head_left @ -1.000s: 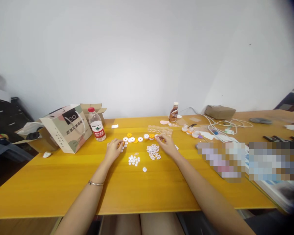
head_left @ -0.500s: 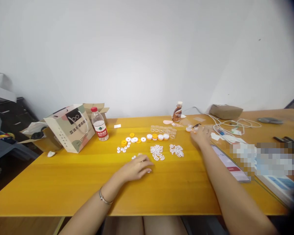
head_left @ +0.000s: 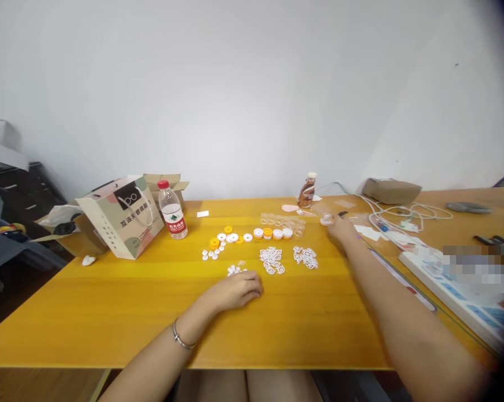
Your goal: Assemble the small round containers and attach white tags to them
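My left hand [head_left: 241, 289] rests on the table with its fingers curled inward, their tips turned down and hidden; whether they hold something does not show. Just behind it lie small white round pieces [head_left: 235, 270], partly covered by the hand. My right hand [head_left: 342, 230] reaches to the right side, beside a small clear plastic cup [head_left: 326, 219]; its fingers are hidden behind the hand. Between the hands sit two piles of white openwork pieces, a nearer pile [head_left: 270, 259] and a right pile [head_left: 305, 257]. Behind them runs a row of white and yellow discs [head_left: 267, 233].
Clear plastic rings [head_left: 282, 222] stand behind the discs. A water bottle [head_left: 173, 212] and a paper bag [head_left: 120, 218] are at the left, a brown drink bottle [head_left: 307, 191] at the back. White cables [head_left: 378, 209] and a phone [head_left: 403, 279] lie at the right.
My left hand has come from the yellow and white discs to the near middle, its fingers now more curled. My right hand has moved from the disc row rightward to the clear cups.
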Motion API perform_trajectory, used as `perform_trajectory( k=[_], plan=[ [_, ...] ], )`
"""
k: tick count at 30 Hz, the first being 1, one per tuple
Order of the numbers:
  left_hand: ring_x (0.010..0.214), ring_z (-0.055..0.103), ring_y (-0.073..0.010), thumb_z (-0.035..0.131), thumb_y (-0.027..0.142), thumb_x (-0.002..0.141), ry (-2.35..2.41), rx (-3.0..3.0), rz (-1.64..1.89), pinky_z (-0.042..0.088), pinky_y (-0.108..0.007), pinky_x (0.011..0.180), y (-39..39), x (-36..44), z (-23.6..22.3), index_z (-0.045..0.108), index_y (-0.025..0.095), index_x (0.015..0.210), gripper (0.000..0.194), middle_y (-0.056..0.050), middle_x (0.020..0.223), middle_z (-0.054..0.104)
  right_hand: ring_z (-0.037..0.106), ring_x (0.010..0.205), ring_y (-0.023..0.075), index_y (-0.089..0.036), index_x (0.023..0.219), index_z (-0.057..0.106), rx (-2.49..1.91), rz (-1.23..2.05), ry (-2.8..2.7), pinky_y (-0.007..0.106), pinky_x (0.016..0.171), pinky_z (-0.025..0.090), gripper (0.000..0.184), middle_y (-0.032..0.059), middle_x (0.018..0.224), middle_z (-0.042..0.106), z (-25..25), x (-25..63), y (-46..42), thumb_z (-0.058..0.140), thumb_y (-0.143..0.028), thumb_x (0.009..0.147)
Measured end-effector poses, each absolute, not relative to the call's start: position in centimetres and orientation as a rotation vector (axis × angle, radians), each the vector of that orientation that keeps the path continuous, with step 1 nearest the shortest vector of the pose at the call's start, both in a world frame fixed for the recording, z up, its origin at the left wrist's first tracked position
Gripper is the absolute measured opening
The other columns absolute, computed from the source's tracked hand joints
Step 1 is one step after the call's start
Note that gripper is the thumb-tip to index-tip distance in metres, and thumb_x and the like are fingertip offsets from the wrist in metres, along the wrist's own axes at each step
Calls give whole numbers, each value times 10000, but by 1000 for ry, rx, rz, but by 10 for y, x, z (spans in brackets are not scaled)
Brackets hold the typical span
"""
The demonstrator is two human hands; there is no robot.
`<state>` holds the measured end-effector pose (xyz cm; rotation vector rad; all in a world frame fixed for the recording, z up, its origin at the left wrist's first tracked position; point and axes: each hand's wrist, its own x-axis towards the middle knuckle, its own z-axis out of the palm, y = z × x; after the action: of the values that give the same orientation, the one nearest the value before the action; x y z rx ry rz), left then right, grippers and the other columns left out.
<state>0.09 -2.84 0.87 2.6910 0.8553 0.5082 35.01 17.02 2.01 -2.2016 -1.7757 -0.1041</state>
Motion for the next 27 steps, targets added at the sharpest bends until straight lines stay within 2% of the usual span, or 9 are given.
perform_trajectory(
  k=[13, 18, 22, 24, 27],
  plan=[
    [796, 544, -125, 374, 172, 870, 1023, 2701, 606, 423, -216, 734, -25, -11, 19, 578, 185, 878, 205, -40, 861, 572, 520, 884, 255, -102, 1146, 502, -1936, -211, -1918, 355, 789, 383, 366, 182, 1040, 495, 6, 303, 138, 326, -165, 831],
    [773, 557, -159, 411, 220, 849, 1536, 2553, 725, 427, -248, 689, -13, -34, 21, 573, 191, 882, 168, -49, 858, 581, 535, 851, 228, -153, 1263, 385, -1792, -129, -2007, 320, 745, 413, 429, 149, 1013, 492, 5, 281, 127, 340, -174, 837],
    [771, 582, -188, 443, 185, 812, 1950, 2320, 679, 415, -267, 664, -4, -50, 17, 543, 187, 938, 162, -70, 901, 605, 540, 852, 236, -176, 1302, 293, -1755, -96, -1965, 325, 713, 427, 511, 134, 1039, 473, 6, 277, 118, 419, -267, 816],
    [774, 592, -201, 449, 175, 802, 2084, 2235, 606, 406, -267, 650, -2, -56, 15, 522, 188, 979, 192, -79, 886, 616, 532, 887, 244, -143, 1288, 290, -1745, -103, -1924, 332, 738, 424, 551, 149, 1074, 461, 6, 279, 115, 466, -305, 791],
    [786, 598, -218, 455, 186, 798, 2224, 2131, 519, 394, -261, 626, 1, -63, 14, 500, 190, 1006, 213, -88, 867, 627, 495, 982, 265, -98, 1200, 368, -1748, -165, -1907, 343, 798, 404, 525, 171, 1102, 459, 7, 284, 112, 507, -343, 758]
  ],
)
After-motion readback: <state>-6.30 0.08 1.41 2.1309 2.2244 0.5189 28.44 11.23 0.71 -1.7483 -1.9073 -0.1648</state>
